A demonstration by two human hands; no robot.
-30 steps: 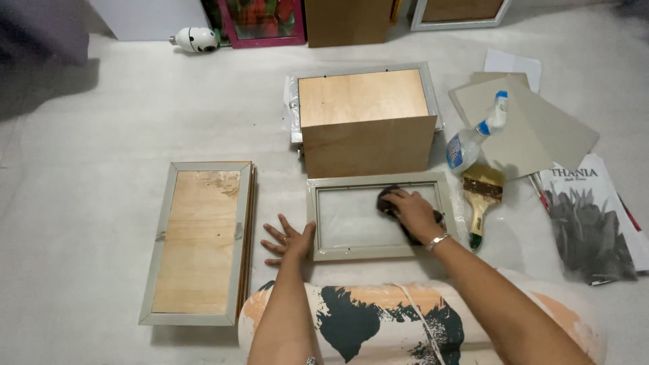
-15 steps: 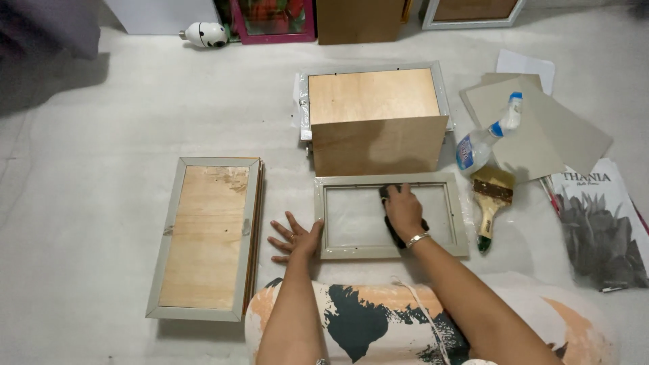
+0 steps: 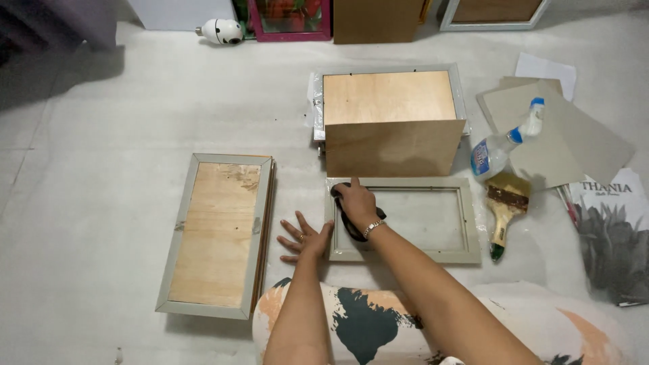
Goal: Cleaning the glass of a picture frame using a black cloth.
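The right hand (image 3: 356, 201) covers most of a dark cloth (image 3: 349, 226), fingers curled down on it, at the left end of the frame (image 3: 433, 253); how the cloth is gripped is hidden. The left hand (image 3: 305, 240) lies flat and spread on the floor (image 3: 101, 169), thumb at the frame's left edge. The frame lies flat, back up, long axis left to right, just before a leaning board (image 3: 394, 149).

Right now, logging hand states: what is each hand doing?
Left hand: open, flat beside the frame.
Right hand: closed on a dark cloth.
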